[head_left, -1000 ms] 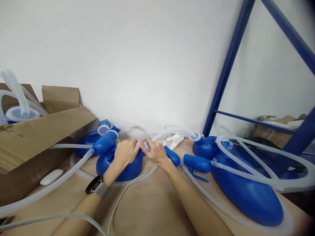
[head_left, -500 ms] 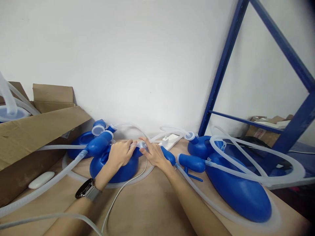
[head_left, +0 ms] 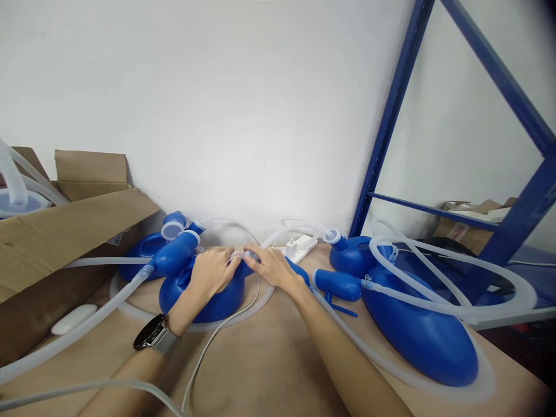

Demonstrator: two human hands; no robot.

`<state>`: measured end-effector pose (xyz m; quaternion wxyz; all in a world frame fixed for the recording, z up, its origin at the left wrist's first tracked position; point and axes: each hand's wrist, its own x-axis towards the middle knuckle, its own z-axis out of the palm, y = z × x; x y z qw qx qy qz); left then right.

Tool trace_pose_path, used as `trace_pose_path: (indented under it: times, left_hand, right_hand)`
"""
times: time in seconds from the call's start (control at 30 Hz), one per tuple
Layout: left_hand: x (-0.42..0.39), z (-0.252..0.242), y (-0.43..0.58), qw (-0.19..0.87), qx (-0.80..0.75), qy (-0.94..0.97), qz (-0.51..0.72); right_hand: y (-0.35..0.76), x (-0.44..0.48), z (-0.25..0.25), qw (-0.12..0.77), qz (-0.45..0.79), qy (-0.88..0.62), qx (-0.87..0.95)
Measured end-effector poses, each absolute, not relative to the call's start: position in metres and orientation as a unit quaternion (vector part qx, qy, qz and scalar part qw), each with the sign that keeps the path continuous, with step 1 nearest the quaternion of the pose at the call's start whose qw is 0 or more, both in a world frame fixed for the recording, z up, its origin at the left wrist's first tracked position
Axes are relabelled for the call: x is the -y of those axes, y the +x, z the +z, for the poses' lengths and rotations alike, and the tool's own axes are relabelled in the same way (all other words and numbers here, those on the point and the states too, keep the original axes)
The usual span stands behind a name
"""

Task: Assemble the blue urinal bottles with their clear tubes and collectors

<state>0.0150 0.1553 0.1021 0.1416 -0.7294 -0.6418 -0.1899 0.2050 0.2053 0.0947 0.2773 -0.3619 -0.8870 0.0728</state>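
Observation:
A blue plastic urinal bottle (head_left: 230, 295) lies on the table between my arms, its neck pointing away to the right. My left hand (head_left: 214, 272), with a watch on the wrist, is closed at the neck beside a clear plastic cap (head_left: 237, 255). From the other side my right hand (head_left: 274, 266) grips the clear piece at the mouth, thumb and fingers pressed together. Both hands nearly meet there, and their fingertips hide most of the join. Behind my right hand a second blue bottle neck (head_left: 299, 272) shows in part.
More blue bottles (head_left: 421, 324) with whitish hoses (head_left: 452, 313) lie to the right; another bottle (head_left: 176, 255) is at left. A cardboard box (head_left: 78, 226) stands left, near a white oval object (head_left: 75, 319). A power strip (head_left: 302, 248) sits by the wall, beside a blue rack (head_left: 386, 133).
My right hand's raised, spread fingers have come down and closed on the clear piece at the bottle mouth. My left hand has hardly moved.

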Motion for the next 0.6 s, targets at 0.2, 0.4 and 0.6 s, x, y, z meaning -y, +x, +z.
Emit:
trace_pose_path:
  times: [0.2, 0.4, 0.6]
  left_hand:
    - [-0.157, 0.1, 0.014, 0.144, 0.631, -0.738, -0.193]
    - [-0.156, 0.1, 0.012, 0.14, 0.595, -0.764, -0.205]
    - [-0.155, 0.098, 0.008, 0.137, 0.516, -0.817, -0.22]
  right_hand:
    - [0.208, -0.203, 0.099, 0.27, 0.084, -0.357, 0.89]
    - [0.216, -0.201, 0.093, 0.292, 0.144, -0.326, 0.888]
    - [0.211, -0.199, 0.093, 0.337, 0.231, -0.318, 0.855]
